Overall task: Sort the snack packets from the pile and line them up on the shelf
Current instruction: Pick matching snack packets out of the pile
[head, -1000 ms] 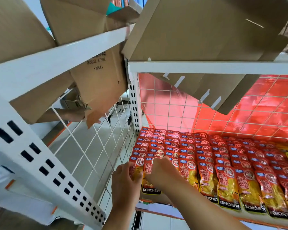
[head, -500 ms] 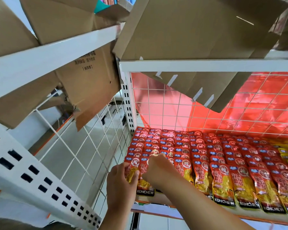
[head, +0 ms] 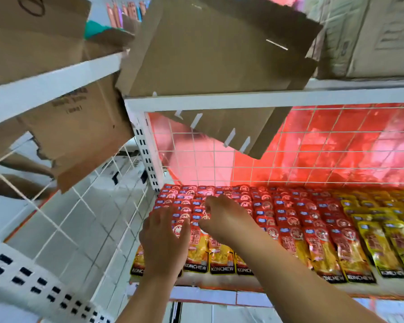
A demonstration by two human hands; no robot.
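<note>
Red and orange snack packets (head: 289,220) marked KONCHEW lie in overlapping rows on the white shelf (head: 219,297), filling its left and middle. Yellow-green packets (head: 383,231) lie in rows at the right. My left hand (head: 163,241) rests flat with spread fingers on the leftmost column of red packets, near the shelf's front. My right hand (head: 222,217) is just to its right and a little deeper, its fingers curled and pinching the top of a red packet in the second column. Both forearms hide part of the front row.
Cardboard box flaps (head: 219,54) hang down from the shelf above, low over the back rows. A wire mesh with a red backing (head: 313,155) closes the rear. A white slotted upright (head: 147,155) and a side wire grid (head: 79,217) bound the left.
Both hands have moved deeper over the left columns. The left hand has let go of its packet and now lies flat. The camera has tilted up and closer.
</note>
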